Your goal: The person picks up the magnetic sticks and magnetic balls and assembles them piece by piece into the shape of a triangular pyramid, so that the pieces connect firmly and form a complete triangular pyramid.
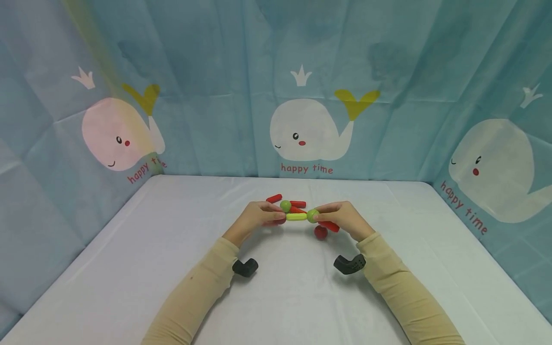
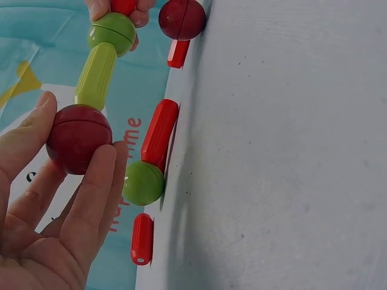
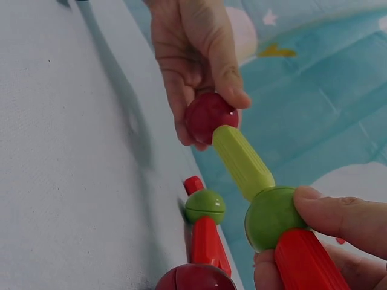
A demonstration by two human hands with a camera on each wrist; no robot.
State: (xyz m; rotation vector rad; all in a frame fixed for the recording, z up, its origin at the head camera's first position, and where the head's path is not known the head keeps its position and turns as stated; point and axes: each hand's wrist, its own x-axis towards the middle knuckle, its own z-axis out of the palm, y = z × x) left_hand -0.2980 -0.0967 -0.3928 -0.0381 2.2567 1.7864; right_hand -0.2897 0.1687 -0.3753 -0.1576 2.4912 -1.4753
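A chain of toy pieces stretches between the two hands above the table. My left hand [image 1: 260,215] pinches a dark red ball [image 2: 78,142] between thumb and fingertips. From that ball a yellow-green rod [image 2: 97,75] runs to a green ball [image 3: 272,217]. My right hand [image 1: 343,218] grips this green ball, its thumb on the side. A red rod [image 3: 307,263] sticks out of the green ball along the right palm, partly hidden by the fingers in the head view.
Behind the chain, a second green ball [image 2: 144,183] lies beside a red rod [image 2: 160,130], with a shorter-looking red rod [image 2: 142,238] nearby. Another dark red ball [image 1: 321,233] rests near the right hand. A whale-print curtain [image 1: 207,134] rises behind the white table [image 1: 284,297].
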